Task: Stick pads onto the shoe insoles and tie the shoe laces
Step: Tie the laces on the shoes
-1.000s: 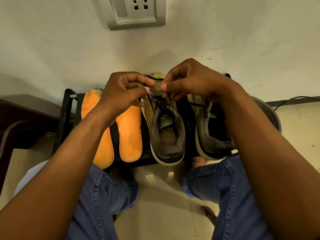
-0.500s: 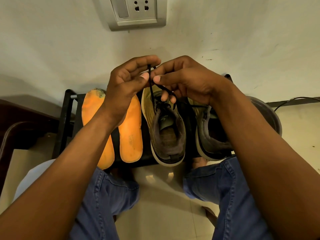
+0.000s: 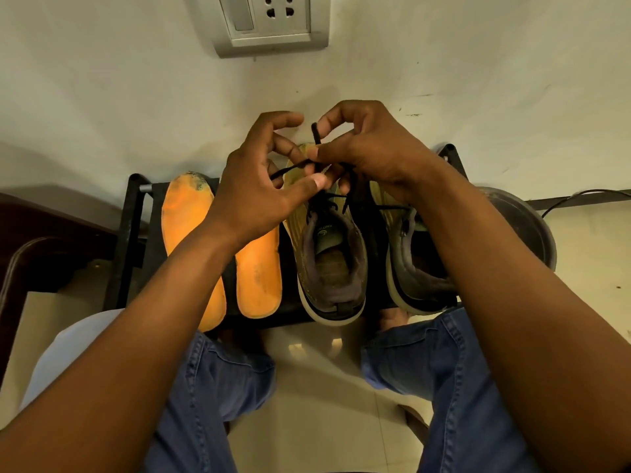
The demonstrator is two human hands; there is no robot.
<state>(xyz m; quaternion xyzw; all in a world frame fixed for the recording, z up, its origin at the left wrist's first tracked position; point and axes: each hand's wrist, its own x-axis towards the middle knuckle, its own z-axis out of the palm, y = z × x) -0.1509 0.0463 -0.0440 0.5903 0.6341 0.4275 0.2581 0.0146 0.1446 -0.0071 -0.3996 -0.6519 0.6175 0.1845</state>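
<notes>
Two worn olive and grey shoes stand side by side on a low black rack (image 3: pixel 135 213). Both my hands work above the toe of the left shoe (image 3: pixel 329 268). My left hand (image 3: pixel 259 189) pinches a strand of the black lace (image 3: pixel 290 169) between thumb and fingers. My right hand (image 3: pixel 368 148) pinches the lace too, and a loop end sticks up between its thumb and forefinger. My right forearm covers part of the right shoe (image 3: pixel 413 274). Two orange insoles (image 3: pixel 259 271) lie left of the shoes, partly under my left arm. No pads are visible.
The rack stands against a white wall with a socket plate (image 3: pixel 269 22) above. A dark round bucket (image 3: pixel 526 227) and a cable sit to the right, dark wooden furniture (image 3: pixel 34 233) to the left. My knees in blue jeans are below, over a tiled floor.
Both hands have lifted from the shoe's tongue and pulled the lace up. The left fingers have spread apart, and a lace loop now stands in the right hand.
</notes>
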